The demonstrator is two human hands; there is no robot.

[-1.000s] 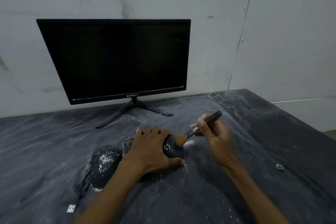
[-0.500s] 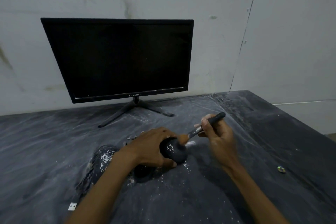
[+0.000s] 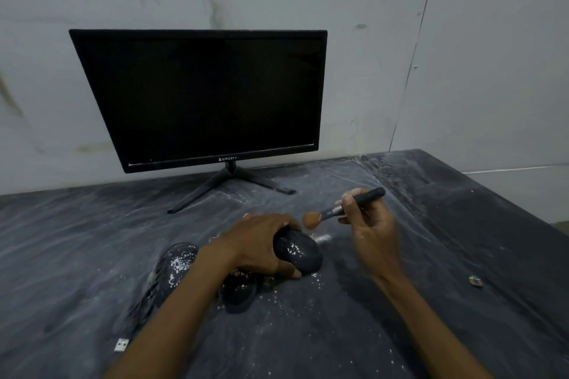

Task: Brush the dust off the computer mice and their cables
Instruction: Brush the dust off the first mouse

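**Brush lifted just above the mouse in my left hand**

My left hand [image 3: 261, 248] grips a black computer mouse [image 3: 297, 252], fingers curled over its far side and thumb along its near edge; it sits tilted in my grip near the middle of the desk [image 3: 77, 255]. White specks dot its top.

My right hand [image 3: 371, 224] pinches the dark handle of a small brush [image 3: 345, 206], fingers wrapped round it. The orange-brown bristle tip hangs just above the far end of the held mouse; I cannot tell whether it touches.

A second mouse [image 3: 177, 268] lies to the left of my left wrist, heavily flecked with white dust. A third dark mouse [image 3: 238, 292] lies partly under my left forearm, near side. Dark cable [image 3: 141, 304] trails from the left mouse toward the near edge, and a white USB plug [image 3: 121, 344] lies just beyond its end.

At the far side stands a black monitor [image 3: 200, 95], screen dark, on splayed legs. A small shiny scrap [image 3: 475, 281] lies well off to the right.
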